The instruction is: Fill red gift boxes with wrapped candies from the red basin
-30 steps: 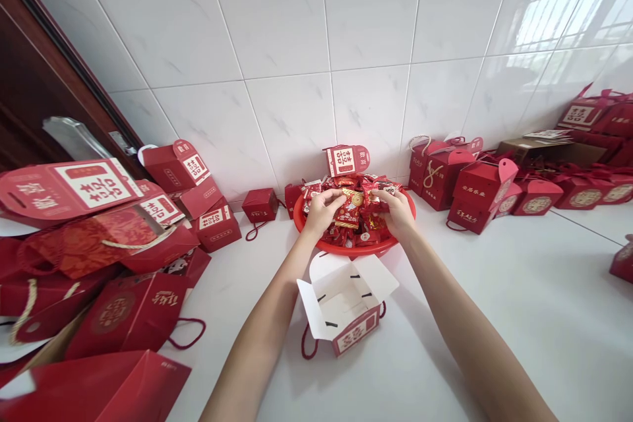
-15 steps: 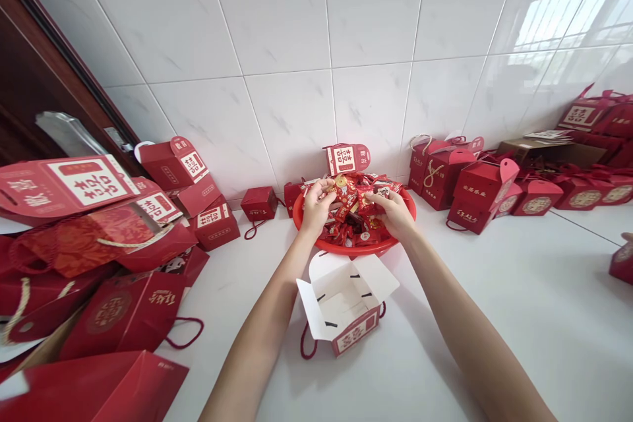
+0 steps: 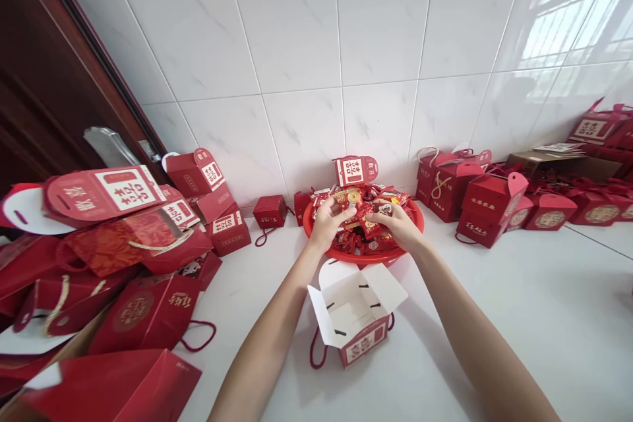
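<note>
A red plastic basin full of red-wrapped sweets stands against the wall, and both my hands are over it. My left hand pinches red and gold sweet packets between thumb and fingers. Close beside it, my right hand is closed on a red packet with dark lettering; the fingertips are partly hidden. Between my forearms, just in front of the basin, sits a red gift box with its white-lined flaps spread, its inside bare, and dark red cord handles at its sides.
Red gift boxes lie heaped at the left near a dark wooden door. More closed boxes line the wall at the right, beside an opened carton. A small red box stands left of the basin. White tiles form the wall behind.
My hands have come closer together over the basin, each still with packets. The whole view has shifted, so things appear slightly lower and further right. The hand and box at the right edge have left view.
</note>
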`<state>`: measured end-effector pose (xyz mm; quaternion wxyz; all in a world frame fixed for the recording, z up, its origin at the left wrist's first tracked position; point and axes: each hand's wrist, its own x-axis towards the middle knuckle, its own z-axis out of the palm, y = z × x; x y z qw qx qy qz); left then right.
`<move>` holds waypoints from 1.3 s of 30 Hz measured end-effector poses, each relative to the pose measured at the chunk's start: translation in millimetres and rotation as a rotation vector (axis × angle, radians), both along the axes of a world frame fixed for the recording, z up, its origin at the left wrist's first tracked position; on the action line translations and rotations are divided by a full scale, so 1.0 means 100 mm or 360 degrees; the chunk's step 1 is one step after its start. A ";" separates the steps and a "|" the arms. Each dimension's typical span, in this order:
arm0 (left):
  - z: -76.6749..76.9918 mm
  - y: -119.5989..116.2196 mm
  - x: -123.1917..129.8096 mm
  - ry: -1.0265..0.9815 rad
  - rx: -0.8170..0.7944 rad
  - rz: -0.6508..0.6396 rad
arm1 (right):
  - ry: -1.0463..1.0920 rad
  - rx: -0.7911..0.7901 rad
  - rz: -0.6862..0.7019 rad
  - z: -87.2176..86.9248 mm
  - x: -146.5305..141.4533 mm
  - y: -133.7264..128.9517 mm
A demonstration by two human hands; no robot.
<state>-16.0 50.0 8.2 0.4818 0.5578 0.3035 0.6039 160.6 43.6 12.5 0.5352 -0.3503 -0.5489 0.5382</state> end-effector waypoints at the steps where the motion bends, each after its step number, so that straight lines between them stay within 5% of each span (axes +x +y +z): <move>1: 0.01 -0.06 -0.02 0.0038 0.0019 -0.0006 | -0.0059 0.0025 -0.0006 0.02 0.02 -0.01; 14: 0.42 -0.83 -0.29 0.0635 0.0125 -0.0112 | 0.0004 0.0064 0.0182 0.51 0.07 -0.47; 20: 0.47 -0.90 -0.27 0.0605 0.0160 0.0045 | -0.0122 0.0159 0.0497 0.55 0.03 -0.56; 25: 0.51 -0.93 -0.30 0.0350 0.0049 -0.0026 | 0.0044 0.0164 0.0366 0.56 0.05 -0.57; 39: 0.58 -1.04 -0.27 0.0311 0.0089 0.0110 | 0.0048 0.0193 0.0324 0.61 0.07 -0.61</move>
